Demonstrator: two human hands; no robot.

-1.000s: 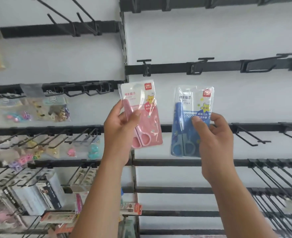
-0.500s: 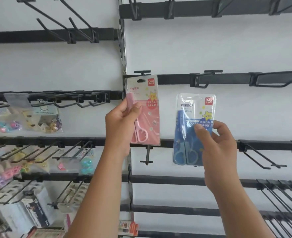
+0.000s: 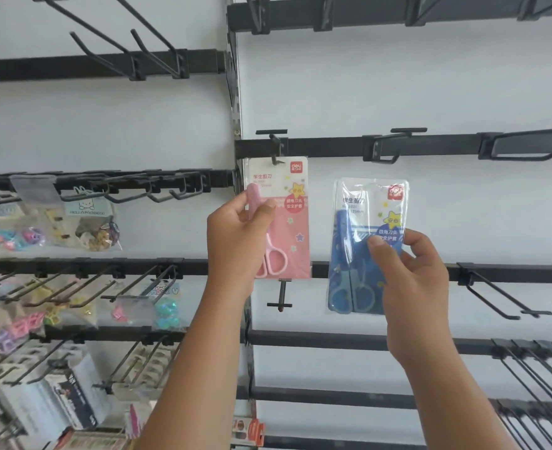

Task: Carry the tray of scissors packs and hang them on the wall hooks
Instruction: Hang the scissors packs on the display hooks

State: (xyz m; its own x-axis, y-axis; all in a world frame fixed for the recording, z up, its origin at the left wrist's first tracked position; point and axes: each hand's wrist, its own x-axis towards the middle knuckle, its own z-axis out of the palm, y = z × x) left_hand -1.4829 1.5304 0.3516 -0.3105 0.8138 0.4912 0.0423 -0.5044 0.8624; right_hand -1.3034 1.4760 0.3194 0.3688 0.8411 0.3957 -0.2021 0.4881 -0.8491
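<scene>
My left hand (image 3: pixel 235 245) grips a pink scissors pack (image 3: pixel 287 222) by its left edge. The pack's top hole sits at the tip of a black wall hook (image 3: pixel 275 147) on the upper rail. My right hand (image 3: pixel 411 280) holds a blue scissors pack (image 3: pixel 365 245) by its lower right, upright, below and between two hooks. A second black hook (image 3: pixel 388 147) sits on the same rail, above the blue pack. The tray is out of view.
Black rails with many bare hooks (image 3: pixel 495 293) cover the white wall on the right. On the left panel hang bags of small toys and clips (image 3: pixel 89 222), with boxed goods (image 3: pixel 57 401) lower down. A short hook (image 3: pixel 281 297) juts out just below the pink pack.
Both hands have risen towards the upper rail. The pink pack has gone up and a little right until its top meets the hook. The blue pack has followed upwards.
</scene>
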